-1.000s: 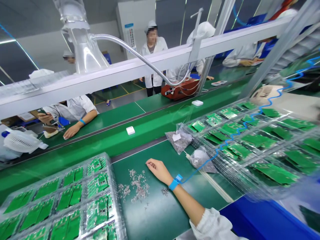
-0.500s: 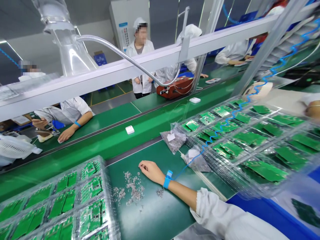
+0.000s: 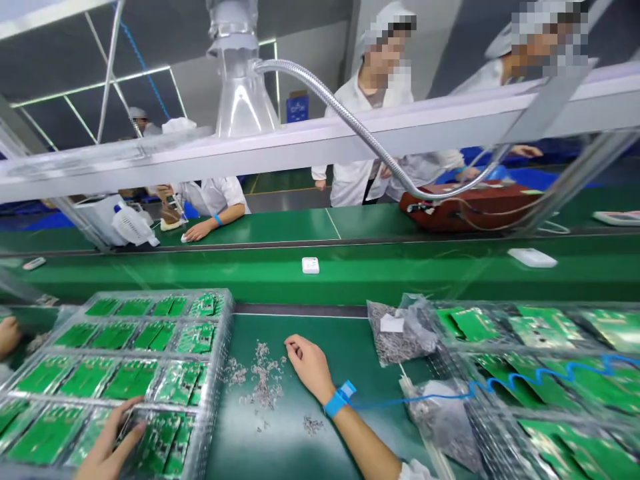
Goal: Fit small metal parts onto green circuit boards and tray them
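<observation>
My left hand (image 3: 113, 440) reaches over the left clear plastic tray (image 3: 214, 373), with thumb and forefinger apart above a compartment of green circuit boards (image 3: 163, 440). No board is visibly lifted in it. On the green bench rests my right hand (image 3: 311, 365), its fingers curled together; whether they hold a small part is hidden. A blue wrist strap (image 3: 340, 399) with a coiled cord circles that wrist. Beside the fingertips lies a loose scatter of tiny metal parts (image 3: 265, 380), and a smaller pile of them (image 3: 313, 425) sits below the hand.
Two plastic bags of small parts (image 3: 400, 337) lie to the right, near another board-filled tray (image 3: 493, 373). Behind runs a green conveyor (image 3: 250, 270) carrying a white square device (image 3: 311, 265). A metal rail (image 3: 300, 137) crosses overhead. Co-workers in white coats are opposite; another person's hand (image 3: 7, 337) shows far left.
My view has turned left and levelled, bringing the whole left tray into sight. My left hand has appeared over that tray. The right hand stays beside the scattered parts.
</observation>
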A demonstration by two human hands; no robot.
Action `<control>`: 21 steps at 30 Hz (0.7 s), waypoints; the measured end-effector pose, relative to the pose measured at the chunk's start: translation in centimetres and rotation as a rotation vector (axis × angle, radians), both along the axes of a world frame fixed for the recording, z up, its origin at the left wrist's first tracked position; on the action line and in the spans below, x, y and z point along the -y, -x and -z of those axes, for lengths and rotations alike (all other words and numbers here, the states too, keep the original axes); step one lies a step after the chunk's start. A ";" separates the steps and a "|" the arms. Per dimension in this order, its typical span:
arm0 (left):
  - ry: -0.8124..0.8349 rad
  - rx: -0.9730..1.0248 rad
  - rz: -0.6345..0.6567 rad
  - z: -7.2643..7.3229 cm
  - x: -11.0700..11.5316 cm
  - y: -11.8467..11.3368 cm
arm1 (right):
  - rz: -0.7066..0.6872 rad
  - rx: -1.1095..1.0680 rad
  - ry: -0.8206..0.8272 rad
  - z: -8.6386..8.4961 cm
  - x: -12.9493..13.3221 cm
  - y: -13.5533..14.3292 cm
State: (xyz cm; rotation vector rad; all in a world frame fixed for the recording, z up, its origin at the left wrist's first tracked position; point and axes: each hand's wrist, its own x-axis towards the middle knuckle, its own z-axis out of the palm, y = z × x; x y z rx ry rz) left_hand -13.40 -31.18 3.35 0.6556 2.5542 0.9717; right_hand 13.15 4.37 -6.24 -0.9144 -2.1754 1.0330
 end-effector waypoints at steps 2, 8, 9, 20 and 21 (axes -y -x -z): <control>-0.051 0.008 -0.060 -0.1 -0.5 -1.1 | -0.008 -0.003 0.008 -0.1 0.2 -0.2; -0.060 -0.130 -0.190 0.1 -1.4 -2.0 | -0.030 -0.017 0.019 -0.1 0.2 -0.5; -0.035 -0.146 -0.191 -0.1 -1.5 -2.0 | -0.033 -0.017 0.018 -0.1 0.2 -0.5; 0.425 -0.419 0.063 -6.3 -6.9 2.0 | -0.058 -0.019 0.044 -0.2 0.5 -1.3; 0.481 -0.437 0.070 -6.0 -7.2 2.5 | -0.058 -0.031 0.043 -0.2 0.5 -1.4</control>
